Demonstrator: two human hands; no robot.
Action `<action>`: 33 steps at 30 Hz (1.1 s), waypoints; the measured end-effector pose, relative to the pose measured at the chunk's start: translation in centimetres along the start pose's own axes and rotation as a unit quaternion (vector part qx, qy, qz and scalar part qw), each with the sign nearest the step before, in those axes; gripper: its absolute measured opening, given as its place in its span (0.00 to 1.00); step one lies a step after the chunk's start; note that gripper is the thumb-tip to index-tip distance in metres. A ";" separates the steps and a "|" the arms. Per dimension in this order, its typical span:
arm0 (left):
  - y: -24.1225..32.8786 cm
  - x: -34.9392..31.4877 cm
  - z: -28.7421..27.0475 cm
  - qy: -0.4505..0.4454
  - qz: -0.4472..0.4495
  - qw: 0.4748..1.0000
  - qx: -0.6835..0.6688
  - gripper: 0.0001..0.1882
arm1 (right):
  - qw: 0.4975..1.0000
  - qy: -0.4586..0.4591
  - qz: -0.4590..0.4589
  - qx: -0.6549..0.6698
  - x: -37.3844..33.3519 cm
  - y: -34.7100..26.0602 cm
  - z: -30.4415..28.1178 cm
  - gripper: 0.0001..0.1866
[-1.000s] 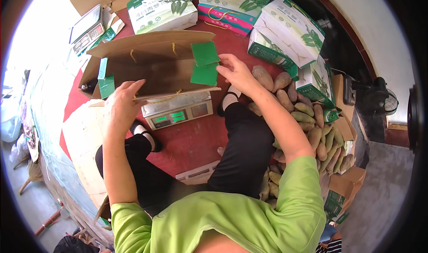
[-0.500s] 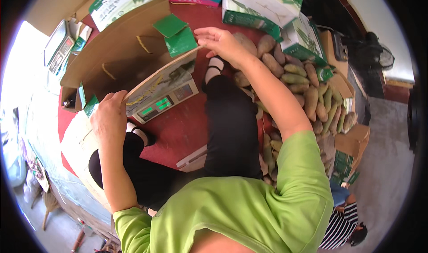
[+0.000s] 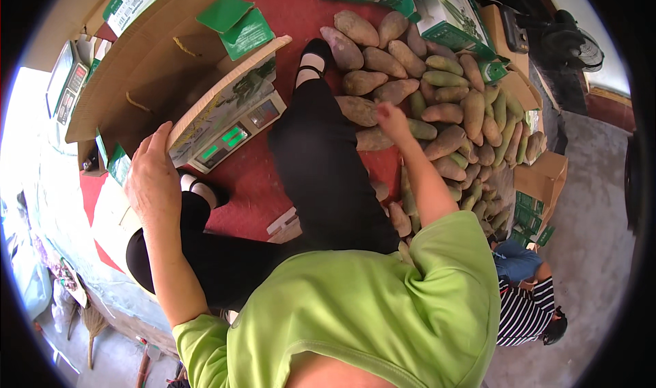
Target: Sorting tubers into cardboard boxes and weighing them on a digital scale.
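An open cardboard box (image 3: 130, 74) with green flaps and rope handles stands tilted at the left, its inside toward me. My left hand (image 3: 152, 183) holds the box's near left corner, fingers over its edge. Just below its near wall shows a digital scale (image 3: 256, 117) with a lit green display. My right hand (image 3: 394, 123) is at the edge of a heap of long brown and greenish tubers (image 3: 447, 142), which look like sweet potatoes. It is beside a large brown tuber (image 3: 357, 110); its fingers look curled but are blurred, and I cannot tell whether they touch it.
White-and-green printed boxes (image 3: 447, 19) stand behind the heap. Another scale (image 3: 66, 87) stands at the far left. A black fan (image 3: 570, 39) and an open brown carton (image 3: 542, 176) are on the right. A person in a striped top (image 3: 526, 313) is at the lower right.
My right hand has left the box's far right corner and moved right and nearer, to the tubers. My left hand stays at the box's corner. The whole view has shifted.
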State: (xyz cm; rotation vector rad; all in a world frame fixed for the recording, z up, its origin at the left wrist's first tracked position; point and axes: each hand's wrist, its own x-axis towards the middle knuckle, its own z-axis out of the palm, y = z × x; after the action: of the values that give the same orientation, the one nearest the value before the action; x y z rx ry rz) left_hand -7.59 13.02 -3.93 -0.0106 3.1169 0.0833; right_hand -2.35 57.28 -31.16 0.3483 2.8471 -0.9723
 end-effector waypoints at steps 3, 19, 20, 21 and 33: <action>0.1 -0.3 0.0 -0.014 -0.022 0.999 0.024 0.19 | 0.996 -0.066 0.049 -0.039 -5.8 1.8 2.9 0.17; -0.7 -0.5 1.1 0.040 0.017 0.999 -0.011 0.21 | 0.922 -0.303 0.167 -0.176 -19.4 3.8 6.1 0.22; -0.8 -0.6 1.1 0.043 0.012 0.999 -0.005 0.20 | 0.914 -0.332 0.118 -0.200 -18.9 2.2 5.3 0.22; -0.9 -0.7 1.0 0.047 0.007 0.999 0.003 0.20 | 0.904 -0.359 0.068 -0.223 -18.7 1.2 5.1 0.22; -0.7 -0.7 0.9 0.033 0.008 0.999 0.008 0.19 | 0.899 -0.343 0.097 -0.254 -17.7 0.3 3.8 0.23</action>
State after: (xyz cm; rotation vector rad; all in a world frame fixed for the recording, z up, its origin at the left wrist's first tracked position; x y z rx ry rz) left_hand -6.82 12.36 -4.82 0.0122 3.1841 0.0605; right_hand 15.01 52.00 -31.10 0.1740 2.2305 -0.2090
